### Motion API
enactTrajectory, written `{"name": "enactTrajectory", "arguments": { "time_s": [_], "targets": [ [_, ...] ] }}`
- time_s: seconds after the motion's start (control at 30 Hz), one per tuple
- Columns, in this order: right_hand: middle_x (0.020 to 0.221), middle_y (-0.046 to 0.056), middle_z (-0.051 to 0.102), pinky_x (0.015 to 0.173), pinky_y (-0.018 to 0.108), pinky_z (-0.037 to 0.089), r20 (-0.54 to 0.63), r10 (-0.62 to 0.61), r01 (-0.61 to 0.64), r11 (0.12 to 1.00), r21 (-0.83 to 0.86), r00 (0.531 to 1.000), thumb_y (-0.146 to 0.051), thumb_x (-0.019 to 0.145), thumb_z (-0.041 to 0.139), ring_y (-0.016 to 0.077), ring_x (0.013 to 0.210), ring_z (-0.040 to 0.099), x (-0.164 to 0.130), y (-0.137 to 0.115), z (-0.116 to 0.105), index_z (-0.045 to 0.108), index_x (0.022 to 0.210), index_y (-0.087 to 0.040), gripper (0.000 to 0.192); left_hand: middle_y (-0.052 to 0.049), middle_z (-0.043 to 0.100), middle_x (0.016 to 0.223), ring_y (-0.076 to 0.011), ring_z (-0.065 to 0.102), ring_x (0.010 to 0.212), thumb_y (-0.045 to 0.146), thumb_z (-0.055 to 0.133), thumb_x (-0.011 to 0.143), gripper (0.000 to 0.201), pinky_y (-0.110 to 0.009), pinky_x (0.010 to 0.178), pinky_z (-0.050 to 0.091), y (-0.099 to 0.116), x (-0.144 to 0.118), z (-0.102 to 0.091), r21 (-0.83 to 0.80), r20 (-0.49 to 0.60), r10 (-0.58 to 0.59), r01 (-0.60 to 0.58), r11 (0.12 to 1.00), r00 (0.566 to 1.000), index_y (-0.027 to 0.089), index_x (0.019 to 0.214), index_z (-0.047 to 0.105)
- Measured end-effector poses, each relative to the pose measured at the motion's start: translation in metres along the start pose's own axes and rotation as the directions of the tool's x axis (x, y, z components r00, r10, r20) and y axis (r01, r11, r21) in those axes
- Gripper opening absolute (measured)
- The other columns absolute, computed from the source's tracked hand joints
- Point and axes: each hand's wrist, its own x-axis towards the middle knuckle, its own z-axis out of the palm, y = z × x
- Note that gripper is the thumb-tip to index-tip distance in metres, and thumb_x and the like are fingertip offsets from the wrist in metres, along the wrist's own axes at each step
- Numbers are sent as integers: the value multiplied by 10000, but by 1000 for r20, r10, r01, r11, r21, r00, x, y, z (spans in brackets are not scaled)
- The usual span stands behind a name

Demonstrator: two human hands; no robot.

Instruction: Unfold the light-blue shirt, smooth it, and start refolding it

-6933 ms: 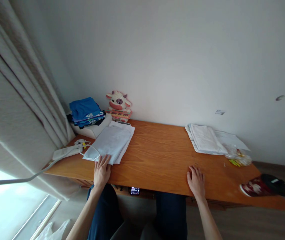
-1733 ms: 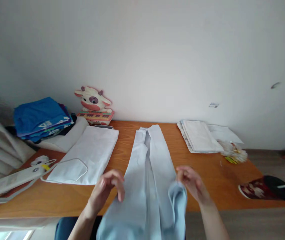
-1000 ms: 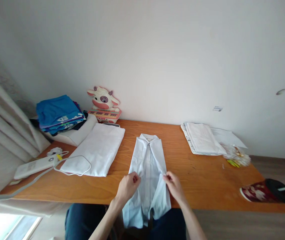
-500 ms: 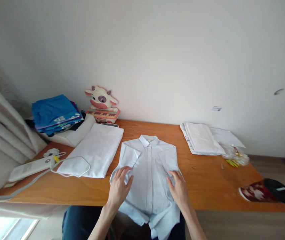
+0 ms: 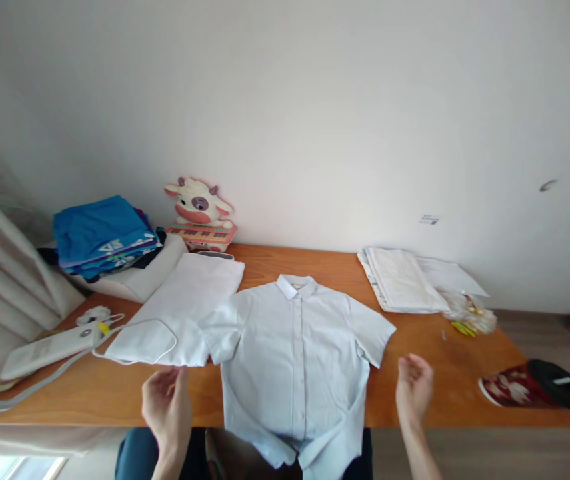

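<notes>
Shirt (image 5: 292, 360), pale blue, lies spread flat on the table (image 5: 429, 373), hem hanging off. Left hand (image 5: 167, 403) and right hand (image 5: 413, 387) hover beside it, open and empty.

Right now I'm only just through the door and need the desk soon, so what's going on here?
A person sits at the long wooden desk with a pale blue short-sleeved button-up shirt spread face up, sleeves out, its hem hanging over the near edge. Both hands are off it: the left hand hovers open by the left sleeve, the right hand hovers near the right one. A folded white cloth lies to the left, under the shirt's sleeve, and a folded white stack sits further right.
</notes>
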Motion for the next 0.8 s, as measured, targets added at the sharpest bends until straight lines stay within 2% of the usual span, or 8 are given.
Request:
{"name": "enactTrajectory", "arguments": {
  "time_s": [0.1, 0.2, 0.27, 0.4, 0.5, 0.67, 0.7, 0.8],
  "targets": [
    [1317, 151, 747, 915, 466, 645, 387, -130, 177, 980, -87, 913, -610, 1001, 566, 343, 1100, 750, -78, -9, -14, 699, 1270, -313, 422, -55, 735, 1010, -250, 713, 860, 554, 639, 997, 356, -374, 783, 593, 2, -59, -12, -16, 311, 94, -93, 995, 946, 268, 1209, 644],
    [1422, 68, 728, 999, 421, 641, 791, -232, 424, 905, -38, 567, -436, 1037, 578, 299, 1185, 757, -145, -11, -21, 655, 1448, -382, 422, 16, 671, 732, -189, 658, 635, 568, 610, 1009, 370, -291, 648, 523, 5, -111, -14, 185, 631, 60, -225, 956, 774, 308, 1251, 713],
    [1426, 48, 729, 1025, 410, 631, 849, -236, 509, 860, -44, 472, -385, 1047, 564, 294, 1247, 740, -165, -8, -25, 594, 1528, -413, 482, 44, 623, 649, -172, 640, 577, 563, 579, 1014, 368, -263, 600, 475, 3, -131, -13, 303, 658, -1, -263, 916, 753, 339, 1268, 722],
    [1153, 76, 792, 883, 413, 649, 834, -162, 493, 857, -146, 528, -435, 1052, 554, 286, 945, 792, -158, -5, -30, 597, 1538, -356, 494, 39, 671, 708, -174, 677, 625, 558, 576, 1018, 323, -253, 622, 457, 2, -137, -10, 346, 631, -17, -262, 901, 776, 314, 1190, 699],
    [866, 44, 744, 791, 406, 626, 809, -106, 387, 908, -158, 578, -533, 1011, 606, 275, 755, 734, -138, -10, -38, 737, 1318, -337, 387, 24, 696, 728, -185, 689, 655, 558, 618, 1003, 286, -255, 617, 424, 4, -126, -8, 364, 632, -39, -252, 897, 774, 277, 986, 665],
    [679, 25, 600, 619, 363, 540, 591, 13, -20, 1000, 6, 806, -695, 919, 645, 244, 634, 616, -110, 2, -78, 785, 1068, -283, 460, 14, 668, 731, -188, 641, 661, 580, 599, 1017, 347, -271, 656, 487, -23, -109, -32, 145, 640, 15, -140, 980, 768, 251, 909, 606],
    [647, 21, 583, 587, 360, 528, 571, 69, -126, 990, 60, 818, -726, 921, 607, 238, 601, 601, -107, 11, -89, 787, 1092, -273, 516, 8, 691, 773, -198, 663, 694, 593, 607, 1008, 343, -279, 675, 517, -34, -106, -41, 104, 628, 18, -107, 989, 778, 254, 963, 625],
    [527, 0, 543, 428, 345, 460, 660, 218, -277, 961, -15, 719, -784, 877, 606, 227, 437, 545, -101, 41, -117, 807, 1149, -270, 615, -7, 766, 938, -236, 732, 792, 645, 653, 949, 410, -331, 728, 596, -70, -102, -72, 121, 595, -17, -68, 990, 804, 302, 1173, 672]
  ]
}}
